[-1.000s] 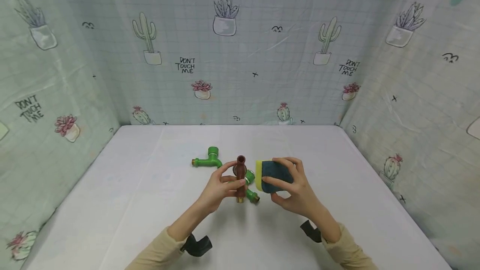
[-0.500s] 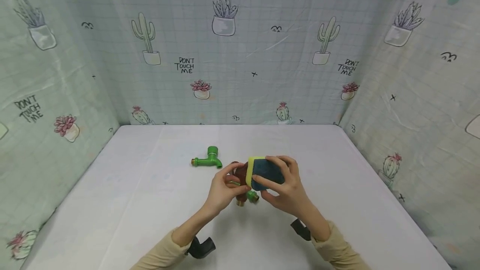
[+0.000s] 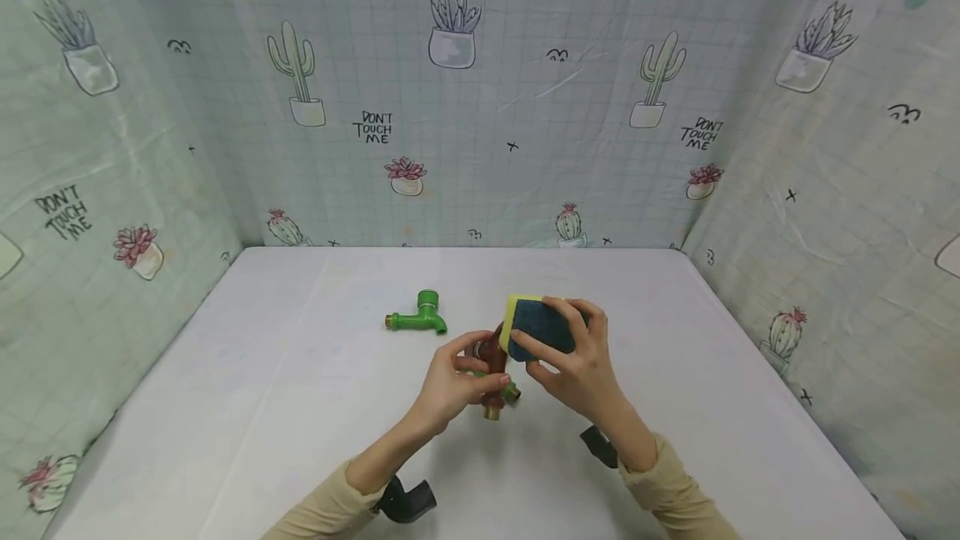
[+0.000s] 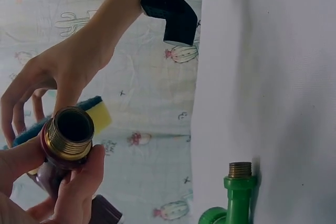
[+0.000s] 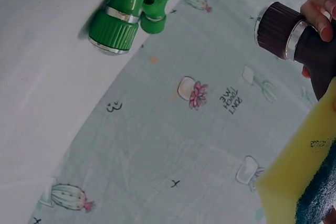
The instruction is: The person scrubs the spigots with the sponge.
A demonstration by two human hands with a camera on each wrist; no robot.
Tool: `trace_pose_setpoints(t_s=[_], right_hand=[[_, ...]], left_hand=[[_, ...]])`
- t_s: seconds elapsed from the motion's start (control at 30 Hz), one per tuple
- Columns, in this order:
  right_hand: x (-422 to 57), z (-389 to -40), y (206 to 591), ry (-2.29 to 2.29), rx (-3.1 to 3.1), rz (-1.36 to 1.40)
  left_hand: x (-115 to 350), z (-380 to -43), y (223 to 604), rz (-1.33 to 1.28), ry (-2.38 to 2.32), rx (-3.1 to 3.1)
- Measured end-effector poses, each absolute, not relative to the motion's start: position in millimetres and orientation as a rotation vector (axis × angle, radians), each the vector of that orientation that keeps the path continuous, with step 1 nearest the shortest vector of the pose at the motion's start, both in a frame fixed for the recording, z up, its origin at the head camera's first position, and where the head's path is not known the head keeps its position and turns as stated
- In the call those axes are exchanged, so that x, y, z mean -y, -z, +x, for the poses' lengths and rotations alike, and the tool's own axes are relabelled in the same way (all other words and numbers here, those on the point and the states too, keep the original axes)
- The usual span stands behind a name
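Observation:
In the head view, my left hand point(image 3: 444, 383) grips a brown plastic tap point(image 3: 496, 359) above the table, its brass threaded end pointing down toward me. The left wrist view looks straight into that threaded brass end point(image 4: 70, 137). My right hand point(image 3: 583, 365) holds a sponge point(image 3: 542, 326), yellow foam on one side and dark blue scouring pad on the other. Its yellow foam point(image 5: 299, 156) meets the tap's body near the spout end, which it partly hides. The tap's ribbed knob point(image 5: 277, 31) shows in the right wrist view.
One green tap point(image 3: 420, 322) lies on the white table point(image 3: 315, 407) behind my left hand. Another green tap point(image 3: 512, 393) lies below the brown one, mostly hidden. Black curved pieces point(image 3: 407, 500) sit at both wrists. Patterned cloth walls point(image 3: 480, 107) enclose the back and sides.
The sponge came left onto the brown tap, then shifted up along it toward the far end. The tap has tilted and moved slightly right in my left hand.

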State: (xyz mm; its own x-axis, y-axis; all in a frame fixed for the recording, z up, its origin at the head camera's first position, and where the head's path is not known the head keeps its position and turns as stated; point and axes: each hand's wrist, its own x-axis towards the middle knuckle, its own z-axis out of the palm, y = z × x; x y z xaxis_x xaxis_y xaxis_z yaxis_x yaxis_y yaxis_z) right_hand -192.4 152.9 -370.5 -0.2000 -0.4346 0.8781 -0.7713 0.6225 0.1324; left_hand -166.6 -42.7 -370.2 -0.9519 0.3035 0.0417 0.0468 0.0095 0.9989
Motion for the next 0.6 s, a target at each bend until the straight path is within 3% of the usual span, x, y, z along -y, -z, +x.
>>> trace_pose_setpoints(t_s=[0.6], right_hand=[[-152.8,-190.0,372.6,-0.593,1.904,0.988]], left_hand=[[45.8,-171.1,375.4,0.309,-1.999,-2.183]])
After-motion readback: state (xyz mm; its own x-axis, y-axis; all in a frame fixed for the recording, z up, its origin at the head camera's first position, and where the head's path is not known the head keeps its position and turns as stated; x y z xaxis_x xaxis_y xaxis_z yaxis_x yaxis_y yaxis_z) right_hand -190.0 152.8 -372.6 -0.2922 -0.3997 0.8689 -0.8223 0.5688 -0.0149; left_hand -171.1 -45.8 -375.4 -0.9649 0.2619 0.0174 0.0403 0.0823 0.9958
